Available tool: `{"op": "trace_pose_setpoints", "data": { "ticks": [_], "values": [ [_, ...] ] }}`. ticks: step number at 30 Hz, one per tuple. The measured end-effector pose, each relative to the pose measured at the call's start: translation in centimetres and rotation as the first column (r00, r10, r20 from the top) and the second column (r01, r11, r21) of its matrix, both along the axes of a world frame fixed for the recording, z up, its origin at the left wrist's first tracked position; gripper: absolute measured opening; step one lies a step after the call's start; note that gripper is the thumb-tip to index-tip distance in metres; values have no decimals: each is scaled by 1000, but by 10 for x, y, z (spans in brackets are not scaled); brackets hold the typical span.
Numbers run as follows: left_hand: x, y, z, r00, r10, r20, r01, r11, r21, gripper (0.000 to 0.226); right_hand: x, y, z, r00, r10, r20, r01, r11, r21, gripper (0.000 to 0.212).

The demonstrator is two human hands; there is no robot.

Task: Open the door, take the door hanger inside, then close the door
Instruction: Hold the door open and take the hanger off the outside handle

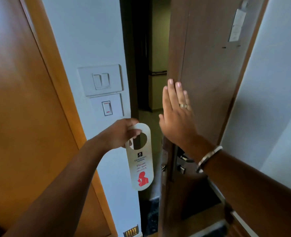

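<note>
Both forearms reach in from the bottom edge. Left hand pinches the door hanger at its top rim beside the round hole; the card hangs down, cream, printed "Please do not disturb" above a red figure, in front of the gap between wall and door. Right hand lies flat and spread, grasping nothing, palm against the inner face of the door near its free edge; ring on one finger, bracelet at the wrist. Door stands ajar, dim corridor visible through the gap. Metal lock plate and lever sit below the right wrist. Two switch plates on the pale wall left of the opening. White card fixed high on the door.
</note>
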State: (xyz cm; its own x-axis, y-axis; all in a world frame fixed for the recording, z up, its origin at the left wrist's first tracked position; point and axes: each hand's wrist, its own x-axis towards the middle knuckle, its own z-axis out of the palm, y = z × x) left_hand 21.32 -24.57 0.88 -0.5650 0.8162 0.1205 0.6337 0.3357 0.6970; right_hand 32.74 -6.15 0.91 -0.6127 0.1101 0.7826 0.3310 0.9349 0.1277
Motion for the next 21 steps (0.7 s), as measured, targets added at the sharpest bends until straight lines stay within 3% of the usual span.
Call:
{"op": "trace_pose_setpoints", "data": {
  "ticks": [3, 5, 8, 10, 13, 21],
  "values": [
    [5, -8, 11, 1000, -2, -15, 3, 998, 66, 5, 6, -7, -15, 985, 164, 59, -154, 979, -135, 82],
    [9, -7, 18, 1000, -8, -21, 10, 995, 96, 7, 11, -9, -23, 951, 290, 110, -240, 912, -332, 79],
    [14, 4, 25, 999, -11, -32, 15, 990, 137, 7, 20, -4, -35, 877, 456, 151, -194, 624, -757, 70],
    [19, 18, 27, 999, -26, -35, 32, 985, 167, 9, 26, 9, -43, 855, 508, 108, -132, 414, -901, 48],
    [24, 43, 24, 999, -42, -8, 43, 977, 207, 9, 33, 34, -55, 880, 465, 96, -94, 367, -925, 11],
    [40, 184, -19, 996, -83, 10, 81, 985, 154, 6, 68, 155, -90, 927, 313, 205, 91, 342, -935, 19]
  ]
}}
